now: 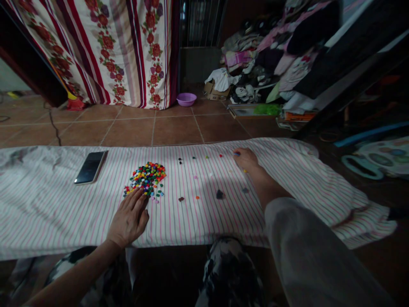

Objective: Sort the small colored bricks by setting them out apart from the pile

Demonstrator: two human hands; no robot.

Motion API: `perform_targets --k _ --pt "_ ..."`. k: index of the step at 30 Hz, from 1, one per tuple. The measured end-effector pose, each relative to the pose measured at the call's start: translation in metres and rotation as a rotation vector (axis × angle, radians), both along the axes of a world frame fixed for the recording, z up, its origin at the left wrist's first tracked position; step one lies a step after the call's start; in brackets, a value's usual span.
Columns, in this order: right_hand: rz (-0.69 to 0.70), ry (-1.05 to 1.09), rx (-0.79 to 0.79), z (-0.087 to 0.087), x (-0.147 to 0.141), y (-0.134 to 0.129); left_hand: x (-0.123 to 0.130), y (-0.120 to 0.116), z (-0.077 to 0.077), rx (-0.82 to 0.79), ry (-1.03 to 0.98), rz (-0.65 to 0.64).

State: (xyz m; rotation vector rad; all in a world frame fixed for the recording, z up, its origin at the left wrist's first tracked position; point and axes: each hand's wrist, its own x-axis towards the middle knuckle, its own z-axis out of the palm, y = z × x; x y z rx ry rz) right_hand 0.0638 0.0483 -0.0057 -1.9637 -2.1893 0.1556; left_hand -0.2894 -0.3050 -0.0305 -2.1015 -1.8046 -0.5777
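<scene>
A heap of small multicoloured cubes (pixel 149 174) lies on the striped cloth. My left hand (pixel 130 217) rests at its near edge, palm down, fingers stretched onto the nearest cubes. Farther right, my right hand (pixel 247 159) is closed at the cloth's far side, with a small blue cube (pixel 237 153) at its fingertips. Between the hands, small groups sit apart by colour: black cubes (pixel 180 161), a red one (pixel 220 155), a pink one (pixel 196 177), brown ones (pixel 181 199), an orange one (pixel 197 197), a dark pile (pixel 220 194) and grey ones (pixel 245 190). Yellow pieces (pixel 245 171) lie beside my right wrist.
A smartphone (pixel 91 167) lies left of the heap on the striped cloth (pixel 47 204). Beyond are a tiled floor (pixel 172 130), a purple basin (pixel 186 99), a floral curtain (pixel 128 51) and piled clothes (pixel 271 55). My knees show below the near edge.
</scene>
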Motion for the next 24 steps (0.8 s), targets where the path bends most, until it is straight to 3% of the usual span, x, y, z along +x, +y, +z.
perform_targets --k 14,19,24 --pt "-0.035 0.093 0.011 -0.002 0.001 0.001 0.003 0.000 0.003 -0.006 -0.026 0.019" --pt "-0.075 0.130 0.040 0.008 -0.002 -0.006 0.003 0.000 0.003 -0.024 -0.035 0.022" --pt "0.011 0.198 0.184 0.024 -0.027 -0.014 0.003 0.000 0.003 -0.060 -0.061 0.028"
